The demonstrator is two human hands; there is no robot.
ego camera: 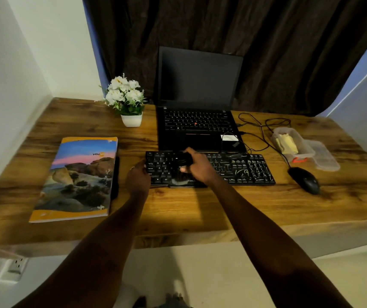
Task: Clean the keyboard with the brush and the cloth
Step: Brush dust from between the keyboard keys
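Black brush (184,162) is sweeping the keyboard (233,168).
Your right hand (197,167) is gripping it, left hand (138,177) bracing the keyboard's end, grip unclear; be stroking lightly along the rows.

Wooden desk (178,207). On surface: black keyboard (240,167) front centre; open laptop (198,125) behind it; book (78,176) at left; white pot of flowers (131,120) rear left; mouse (305,180) at right; clear plastic container (293,141), lid (325,156) beside it, cables (260,130) rear right.

The right hand (198,166) grips a dark brush (183,161) over the keyboard (245,170); left hand (137,177) touches its left edge
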